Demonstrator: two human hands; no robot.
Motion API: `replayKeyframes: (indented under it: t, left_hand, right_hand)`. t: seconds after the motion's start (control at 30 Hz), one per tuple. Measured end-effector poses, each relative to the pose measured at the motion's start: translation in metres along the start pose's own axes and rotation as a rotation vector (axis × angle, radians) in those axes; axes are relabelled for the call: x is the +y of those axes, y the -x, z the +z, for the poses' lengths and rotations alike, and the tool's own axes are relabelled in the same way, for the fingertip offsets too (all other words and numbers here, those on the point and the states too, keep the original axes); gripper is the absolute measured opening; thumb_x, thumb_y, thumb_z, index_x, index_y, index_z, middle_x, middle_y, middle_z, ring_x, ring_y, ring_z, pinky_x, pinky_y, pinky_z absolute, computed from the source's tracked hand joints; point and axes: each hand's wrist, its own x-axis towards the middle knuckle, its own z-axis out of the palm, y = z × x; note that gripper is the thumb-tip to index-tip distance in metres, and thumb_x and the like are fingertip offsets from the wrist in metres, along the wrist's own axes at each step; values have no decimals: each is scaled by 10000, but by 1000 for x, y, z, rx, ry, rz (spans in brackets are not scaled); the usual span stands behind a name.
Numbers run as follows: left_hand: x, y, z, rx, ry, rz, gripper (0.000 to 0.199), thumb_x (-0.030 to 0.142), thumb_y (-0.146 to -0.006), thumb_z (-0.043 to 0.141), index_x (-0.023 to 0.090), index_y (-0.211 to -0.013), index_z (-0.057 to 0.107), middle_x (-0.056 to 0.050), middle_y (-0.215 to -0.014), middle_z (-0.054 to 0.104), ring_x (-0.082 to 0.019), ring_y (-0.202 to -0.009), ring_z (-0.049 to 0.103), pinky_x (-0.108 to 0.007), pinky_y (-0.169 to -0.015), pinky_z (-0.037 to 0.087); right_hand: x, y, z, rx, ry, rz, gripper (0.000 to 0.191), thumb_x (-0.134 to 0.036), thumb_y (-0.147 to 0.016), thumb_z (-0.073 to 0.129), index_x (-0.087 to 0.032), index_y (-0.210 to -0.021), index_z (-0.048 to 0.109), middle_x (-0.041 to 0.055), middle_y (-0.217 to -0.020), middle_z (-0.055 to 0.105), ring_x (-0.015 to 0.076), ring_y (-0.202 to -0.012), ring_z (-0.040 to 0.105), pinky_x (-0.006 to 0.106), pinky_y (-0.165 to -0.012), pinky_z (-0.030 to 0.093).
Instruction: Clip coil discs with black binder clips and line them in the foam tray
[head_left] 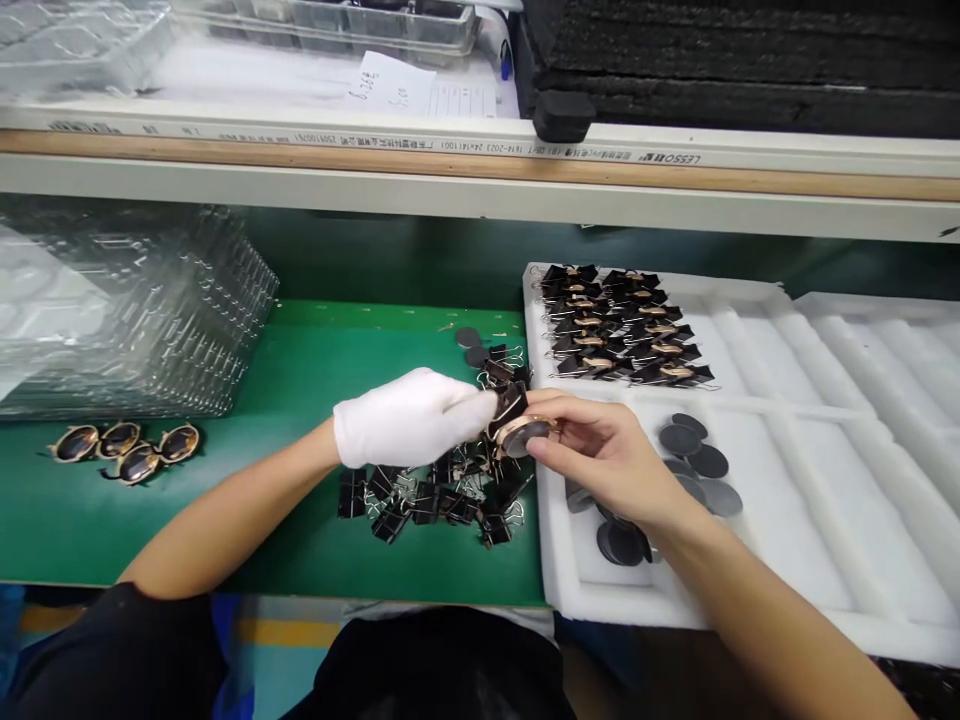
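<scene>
My left hand point(420, 415), in a white glove, pinches a black binder clip point(511, 402) between thumb and fingers. My bare right hand point(600, 450) holds a gold-rimmed round piece point(517, 437) with a dark grey disc on its face. The clip meets the piece's upper edge; whether its jaws grip it I cannot tell. Below and behind both hands lies a heap of loose black binder clips point(425, 503). Two dark discs point(469, 338) rest on the green mat past my left hand. More dark discs point(709, 461) lie in the white tray, near my right wrist.
The white foam tray point(757, 390) holds two rows of clipped gold-rimmed pieces point(589, 320). Several gold-framed dark pieces point(139, 463) lie on the green mat point(300, 540) at left. Stacked clear plastic trays point(172, 320) stand behind them. A shelf edge point(450, 185) spans the back.
</scene>
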Motion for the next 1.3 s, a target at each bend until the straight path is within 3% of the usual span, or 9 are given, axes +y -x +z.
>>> replayKeyframes:
  t: [0.2, 0.37, 0.53, 0.73, 0.87, 0.97, 1.07, 1.2, 1.3]
  left_hand:
    - [7, 2, 9, 109, -129, -64, 524, 506, -887, 568, 205, -552, 301, 55, -514, 252, -100, -529, 211, -297, -500, 210]
    - [7, 0, 13, 152, -80, -162, 500, 522, -902, 526, 213, -583, 296, 61, -522, 263, -93, -519, 242, -284, -498, 223]
    - [13, 0, 10, 87, -35, -221, 491, 557, -895, 522, 217, -600, 326, 62, -510, 355, -85, -487, 301, -266, -494, 261]
    - [-42, 0, -37, -38, -117, -511, 626, 781, -892, 400, 232, -643, 569, 7, -400, 511, -176, -445, 540, -300, -541, 403]
    - [-91, 8, -76, -156, -126, -823, 698, 841, -843, 381, 227, -583, 588, -20, -390, 502, -179, -410, 475, -324, -568, 409]
    - [-104, 12, -101, -246, -195, -951, 761, 913, -779, 383, 221, -684, 686, -45, -451, 573, -220, -480, 548, -335, -604, 413]
    - [-103, 5, -112, -46, -376, -915, 884, 911, -836, 224, 194, -839, 742, -103, -584, 686, -292, -641, 659, -378, -717, 457]
    - [-104, -27, -89, 603, -583, -738, 806, 711, -990, 123, 178, -1054, 723, -170, -975, 767, -337, -944, 695, -404, -833, 476]
    - [-109, -51, -59, 701, -600, -713, 646, 576, -1040, 195, 186, -1123, 704, -181, -1104, 733, -350, -1047, 677, -444, -903, 472]
  right_hand:
    - [1, 2, -4, -19, 5, 37, 172, -361, -816, 853, -280, -963, 820, 77, -1178, 733, 250, -1133, 701, 387, -957, 618]
    - [-3, -2, -6, 70, -140, 58, 156, -346, -863, 825, -303, -1013, 812, 46, -1207, 732, 204, -1051, 712, 361, -944, 613]
    - [-6, -11, -18, 204, -293, 183, 136, -361, -835, 853, -277, -923, 793, 10, -959, 746, 137, -842, 701, 240, -734, 610]
    - [-2, -12, -26, 205, -298, 218, 191, -374, -800, 881, -266, -932, 794, 17, -982, 756, 133, -843, 691, 247, -755, 584]
    - [-6, -17, -24, 140, -230, 286, 290, -394, -763, 907, -264, -1000, 801, 22, -955, 759, 130, -824, 662, 247, -738, 553]
    - [-16, -31, -18, 63, -156, 357, 383, -387, -770, 896, -253, -1115, 796, 44, -1026, 773, 121, -820, 645, 213, -672, 509]
    - [-27, -57, -6, 7, -128, 449, 189, -274, -820, 837, -210, -995, 806, 61, -1037, 780, 127, -852, 670, 182, -633, 496]
    - [-31, -104, 15, -64, -72, 575, 76, -115, -865, 723, -178, -835, 754, 73, -917, 785, 121, -747, 690, 188, -632, 541]
    - [-24, -136, 32, -131, 41, 562, 111, -106, -897, 687, -183, -922, 762, 72, -970, 793, 101, -707, 681, 170, -592, 531]
